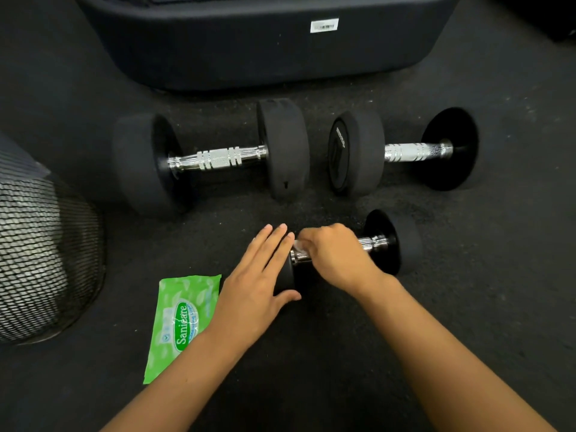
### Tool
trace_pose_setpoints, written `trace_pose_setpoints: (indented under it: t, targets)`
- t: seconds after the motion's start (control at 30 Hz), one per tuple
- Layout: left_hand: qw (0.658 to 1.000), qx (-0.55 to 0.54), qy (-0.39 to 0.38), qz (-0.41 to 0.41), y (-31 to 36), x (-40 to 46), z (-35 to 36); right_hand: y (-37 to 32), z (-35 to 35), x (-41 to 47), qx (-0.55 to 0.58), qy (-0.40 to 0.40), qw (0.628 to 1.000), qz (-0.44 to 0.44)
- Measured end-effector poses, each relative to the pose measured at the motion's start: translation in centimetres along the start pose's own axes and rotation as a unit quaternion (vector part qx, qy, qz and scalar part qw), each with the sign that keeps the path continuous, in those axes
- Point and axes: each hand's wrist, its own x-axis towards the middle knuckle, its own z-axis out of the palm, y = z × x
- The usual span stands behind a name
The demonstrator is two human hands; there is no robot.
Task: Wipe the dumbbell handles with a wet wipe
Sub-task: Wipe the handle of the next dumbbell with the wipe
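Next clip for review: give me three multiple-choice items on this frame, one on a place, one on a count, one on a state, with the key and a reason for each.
1. Where does the green wipes pack lie?
A. on the floor, left of the left hand
B. on a dumbbell
C. inside the mesh basket

2. How many dumbbells are in view?
A. two
B. three
C. four

3. What is the right hand doing?
A. resting flat on the floor
B. lifting a dumbbell
C. pressing a wet wipe onto the near dumbbell's handle

Key: 1 A, pack lies flat on the floor; 2 B, two behind, one near; 3 C, fingers closed around the wipe.
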Motion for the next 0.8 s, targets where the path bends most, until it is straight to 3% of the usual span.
trace_pose_setpoints:
  t: [0.13, 0.33, 0.43, 0.53, 0.8]
  targets:
    - [1.0, -0.002, -0.008, -0.003, 0.0, 0.1, -0.1, -0.3, 1.0, -1.9, 0.042, 0.026, 0.998, -0.049]
    - [1.0, 0.015, -0.013, -0.004, 0.1, 0.1, -0.1, -0.3, 0.9, -0.5, 0.015, 0.011, 0.999, -0.034]
    - [0.998, 0.055, -0.032, 0.019, -0.1, 0.4, -0.5, 0.3, 0.7, -2.4, 0.046, 0.023, 0.995, -0.088]
    - [0.994, 0.094, -0.041, 0.036, 0.0, 0.6, -0.6, 1.2, 0.8, -2.0, 0.047, 0.033, 0.995, -0.086]
    - [0.996, 0.068, -0.045, 0.046, -0.2, 0.6, -0.6, 1.3, 2.1, -2.3, -0.001, 0.114, 0.989, -0.094]
